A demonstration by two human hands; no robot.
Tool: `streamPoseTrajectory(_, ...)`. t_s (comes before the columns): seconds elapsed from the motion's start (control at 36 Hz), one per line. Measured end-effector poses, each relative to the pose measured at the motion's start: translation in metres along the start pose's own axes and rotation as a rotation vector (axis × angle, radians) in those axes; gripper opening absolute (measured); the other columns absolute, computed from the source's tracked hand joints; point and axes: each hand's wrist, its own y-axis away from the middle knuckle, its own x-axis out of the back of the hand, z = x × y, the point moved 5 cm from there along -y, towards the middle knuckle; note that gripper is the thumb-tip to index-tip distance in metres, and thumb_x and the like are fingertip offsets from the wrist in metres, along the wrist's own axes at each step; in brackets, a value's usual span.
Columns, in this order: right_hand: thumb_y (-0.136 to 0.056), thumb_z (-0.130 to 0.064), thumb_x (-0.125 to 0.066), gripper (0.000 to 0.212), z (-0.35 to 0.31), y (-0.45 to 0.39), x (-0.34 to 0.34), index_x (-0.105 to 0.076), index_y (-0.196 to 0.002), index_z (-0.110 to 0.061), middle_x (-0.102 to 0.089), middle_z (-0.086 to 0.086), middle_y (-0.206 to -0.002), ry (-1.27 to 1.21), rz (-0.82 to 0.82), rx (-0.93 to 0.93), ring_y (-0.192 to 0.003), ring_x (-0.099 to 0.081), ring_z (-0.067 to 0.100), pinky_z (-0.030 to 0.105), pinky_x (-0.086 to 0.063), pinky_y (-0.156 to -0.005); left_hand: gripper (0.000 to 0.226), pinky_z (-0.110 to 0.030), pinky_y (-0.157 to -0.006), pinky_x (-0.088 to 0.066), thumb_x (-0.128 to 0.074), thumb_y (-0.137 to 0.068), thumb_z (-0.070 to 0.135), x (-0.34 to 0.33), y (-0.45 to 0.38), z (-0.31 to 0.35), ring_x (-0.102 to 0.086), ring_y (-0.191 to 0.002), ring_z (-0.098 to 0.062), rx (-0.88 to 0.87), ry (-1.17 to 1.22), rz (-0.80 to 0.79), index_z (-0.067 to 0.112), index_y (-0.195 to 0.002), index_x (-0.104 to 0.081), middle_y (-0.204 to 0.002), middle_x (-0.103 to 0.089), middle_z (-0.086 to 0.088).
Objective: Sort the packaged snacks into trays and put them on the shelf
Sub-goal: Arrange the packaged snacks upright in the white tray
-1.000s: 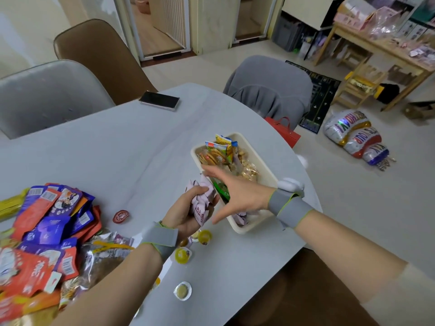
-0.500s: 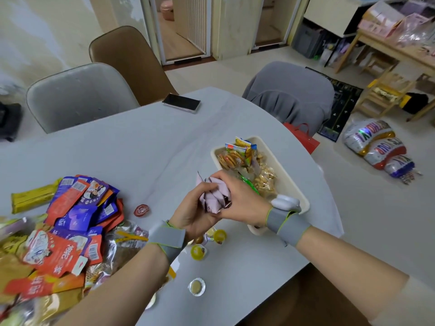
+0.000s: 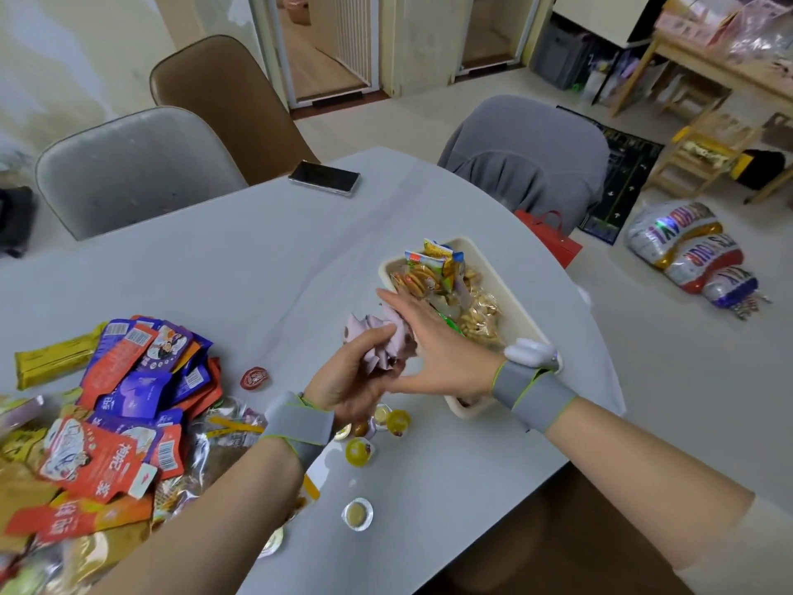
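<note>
Fingers: my left hand (image 3: 356, 380) curls its fingers round a bunch of small lilac packets (image 3: 382, 341); my right hand (image 3: 433, 350) lies flat and straight against them.
Place: the bunch hangs above the table (image 3: 257, 259), just left of the cream tray (image 3: 506, 294).
Handling: light, crinkly, slippery, likely to fan out.
Hold: best squeezed mid-bunch, palm steadying the loose ends.
</note>
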Motion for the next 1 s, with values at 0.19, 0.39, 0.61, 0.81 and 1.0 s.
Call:
streamPoseTrajectory(0.19,-0.087,-0.031,-0.067,0.074,0.014,0.01,0.01,-0.025,-0.147,-0.021,-0.038,-0.002,-0.146,-0.516,0.142,-0.271,-0.124,-0.042,0.003,0.011,-0.041,-0.094,0.016,-0.012,-0.05,-0.038,-0.056,-0.075,0.017,-0.035,-0.009,0.012,-0.049,-0.049,-0.001,-0.402,-0.812,-0.024,0.013,-0.06,-0.055,-0.05,-0.055,0.006)
streamPoseTrajectory(0.39,-0.082,-0.027,-0.073,0.068,0.038,0.016,0.027,-0.033,-0.138,-0.025,-0.053,0.0,-0.126,-0.639,0.336,-0.376,-0.113,-0.056,0.015,0.021,-0.051,-0.081,0.025,-0.024,-0.065,-0.05,-0.053,-0.059,0.009,-0.069,-0.029,0.001,-0.055,-0.065,0.001,-0.352,-0.801,-0.08,0.022,-0.076,-0.066,-0.068,-0.064,0.013)
streamPoseTrajectory(0.61,-0.086,-0.013,-0.067,0.073,0.065,0.03,0.036,-0.02,-0.141,-0.019,-0.055,0.007,-0.116,-0.845,0.356,-0.598,-0.095,-0.062,0.019,0.028,-0.054,-0.071,0.04,-0.03,-0.076,-0.056,-0.059,-0.066,0.004,-0.089,-0.048,-0.023,-0.063,-0.087,-0.017,-0.157,-0.731,-0.302,0.0,-0.107,-0.063,-0.095,-0.065,-0.014)
streamPoseTrajectory(0.81,-0.082,-0.004,-0.067,0.046,0.082,0.037,0.033,-0.047,-0.123,-0.01,-0.059,0.013,-0.103,-0.84,0.318,-0.67,-0.075,-0.061,0.017,0.027,-0.053,-0.064,0.057,-0.054,-0.096,-0.049,-0.083,-0.053,0.037,-0.085,-0.058,-0.038,-0.065,-0.098,-0.024,-0.007,-0.969,-0.401,0.007,-0.098,-0.068,-0.1,-0.069,-0.019)
streamPoseTrajectory(1.0,-0.073,-0.005,-0.071,0.032,0.105,0.04,0.041,-0.06,-0.103,-0.013,-0.063,0.003,-0.082,-0.505,0.302,-0.683,-0.078,-0.06,0.019,0.028,-0.049,-0.068,0.07,-0.034,-0.099,-0.049,-0.08,-0.062,0.034,-0.071,-0.054,-0.039,-0.062,-0.11,-0.019,0.118,-0.913,-0.461,0.006,-0.122,-0.059,-0.12,-0.065,-0.014)
